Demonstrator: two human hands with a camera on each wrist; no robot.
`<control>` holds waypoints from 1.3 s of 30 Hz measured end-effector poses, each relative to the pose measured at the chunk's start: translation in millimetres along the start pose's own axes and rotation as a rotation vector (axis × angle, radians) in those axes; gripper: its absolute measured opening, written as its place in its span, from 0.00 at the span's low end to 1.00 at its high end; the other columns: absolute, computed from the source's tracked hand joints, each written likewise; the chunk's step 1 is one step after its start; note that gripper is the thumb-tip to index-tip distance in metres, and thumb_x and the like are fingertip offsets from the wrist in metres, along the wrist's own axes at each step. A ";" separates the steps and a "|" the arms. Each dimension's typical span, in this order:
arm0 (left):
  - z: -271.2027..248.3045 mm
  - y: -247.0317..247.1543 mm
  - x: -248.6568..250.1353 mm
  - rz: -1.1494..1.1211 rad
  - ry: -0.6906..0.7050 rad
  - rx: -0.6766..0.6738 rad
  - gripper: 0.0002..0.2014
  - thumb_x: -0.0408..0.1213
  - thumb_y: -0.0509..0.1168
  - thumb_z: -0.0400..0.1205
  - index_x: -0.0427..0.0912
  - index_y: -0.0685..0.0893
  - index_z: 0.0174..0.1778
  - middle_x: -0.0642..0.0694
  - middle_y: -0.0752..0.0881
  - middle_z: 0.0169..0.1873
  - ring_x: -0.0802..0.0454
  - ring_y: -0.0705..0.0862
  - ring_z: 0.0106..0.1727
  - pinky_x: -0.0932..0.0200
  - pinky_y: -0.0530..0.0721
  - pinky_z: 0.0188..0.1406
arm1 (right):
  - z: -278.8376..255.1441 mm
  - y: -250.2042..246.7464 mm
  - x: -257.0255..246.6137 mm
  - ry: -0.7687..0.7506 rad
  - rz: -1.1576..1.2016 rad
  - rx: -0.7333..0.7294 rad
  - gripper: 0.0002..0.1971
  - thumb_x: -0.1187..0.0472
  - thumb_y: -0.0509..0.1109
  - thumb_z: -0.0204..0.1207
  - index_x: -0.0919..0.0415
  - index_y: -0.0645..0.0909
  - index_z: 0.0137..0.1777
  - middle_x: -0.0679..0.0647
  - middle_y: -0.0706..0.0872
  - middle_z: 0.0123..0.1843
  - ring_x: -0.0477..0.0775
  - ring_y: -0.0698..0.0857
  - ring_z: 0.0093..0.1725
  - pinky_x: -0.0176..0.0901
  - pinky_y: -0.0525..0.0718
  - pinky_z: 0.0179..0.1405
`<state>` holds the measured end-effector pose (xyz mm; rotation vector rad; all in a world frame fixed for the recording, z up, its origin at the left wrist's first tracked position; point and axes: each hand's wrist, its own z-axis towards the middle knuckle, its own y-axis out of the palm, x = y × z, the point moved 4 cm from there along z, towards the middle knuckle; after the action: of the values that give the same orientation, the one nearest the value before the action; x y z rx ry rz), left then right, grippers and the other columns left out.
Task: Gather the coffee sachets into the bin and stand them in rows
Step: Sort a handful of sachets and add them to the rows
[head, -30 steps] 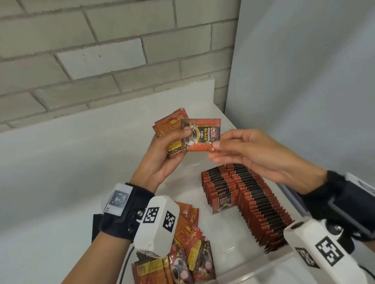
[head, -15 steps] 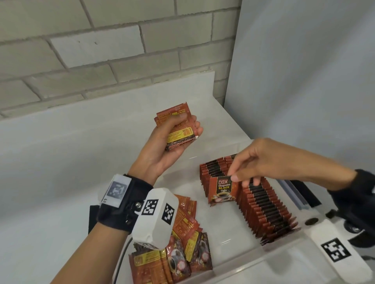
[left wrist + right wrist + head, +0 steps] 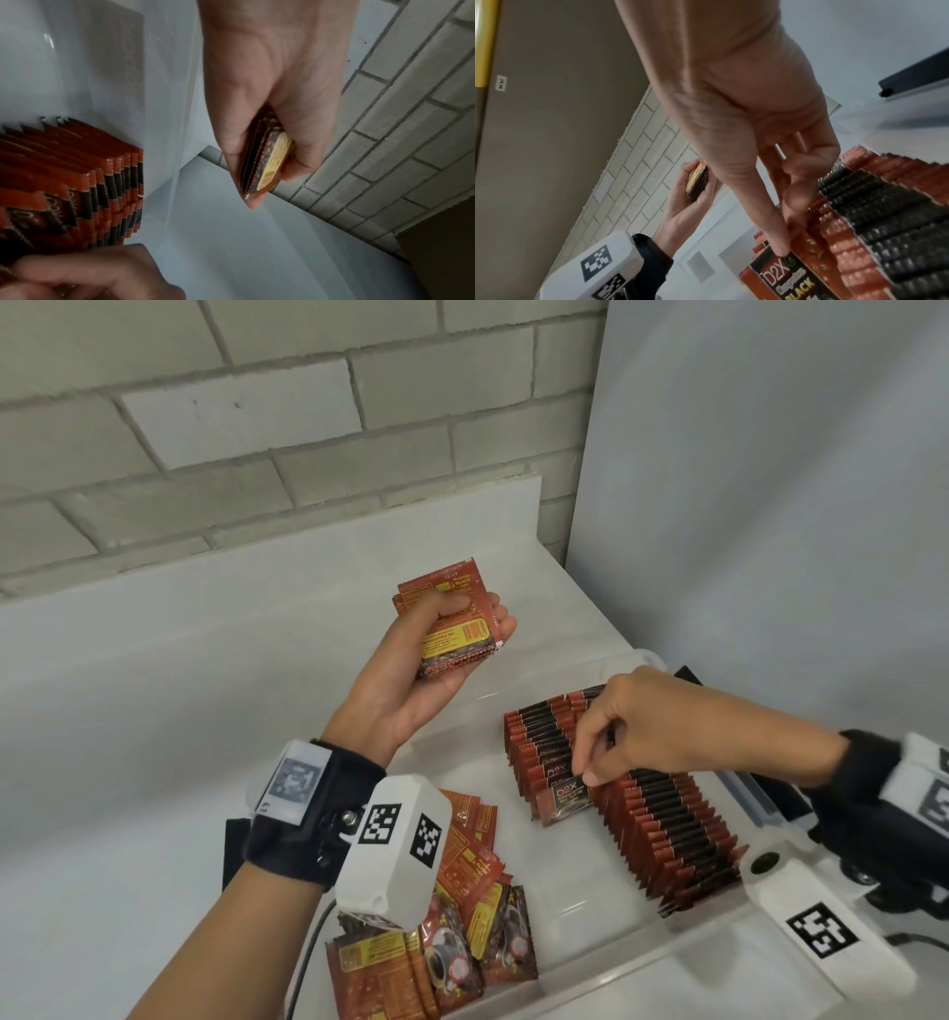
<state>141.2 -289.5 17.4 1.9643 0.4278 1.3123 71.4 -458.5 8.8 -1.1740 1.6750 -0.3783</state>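
My left hand (image 3: pixel 472 611) is raised above the bin and grips a small stack of red coffee sachets (image 3: pixel 454 634), thumb on top; the stack (image 3: pixel 270 168) shows edge-on in the left wrist view. Lower down, my right hand (image 3: pixel 590 765) pinches the top of the front sachet (image 3: pixel 567 801) of the shorter standing row (image 3: pixel 536 752). In the right wrist view the thumb (image 3: pixel 780 247) presses that sachet's printed face (image 3: pixel 790 280). A longer row (image 3: pixel 672 834) stands to the right of it. Both rows are inside the clear bin (image 3: pixel 642 963).
A loose pile of sachets (image 3: pixel 472 911) lies in the bin's near left corner, partly hidden by my left wrist camera (image 3: pixel 395 850). A white counter (image 3: pixel 128 737) runs along a brick wall (image 3: pixel 257 428). A grey panel (image 3: pixel 770 505) stands on the right.
My right hand took one sachet from the stack in my left hand, carried it down into the bin and set it upright at the front of the shorter row. The left hand stayed raised.
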 end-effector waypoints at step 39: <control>4.8 -2.6 -4.6 0.232 -0.009 -0.167 0.19 0.24 0.69 0.74 0.43 0.83 0.59 0.44 0.90 0.46 0.49 0.90 0.46 0.57 0.88 0.41 | 19.6 -36.7 -38.9 -0.130 0.496 0.371 0.08 0.55 0.79 0.71 0.53 0.87 0.49 0.48 0.91 0.35 0.36 0.83 0.30 0.22 0.75 0.28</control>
<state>143.8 -292.4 11.4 1.9208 0.0833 1.4325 107.7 -438.2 47.7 -0.4785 1.6291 -0.2748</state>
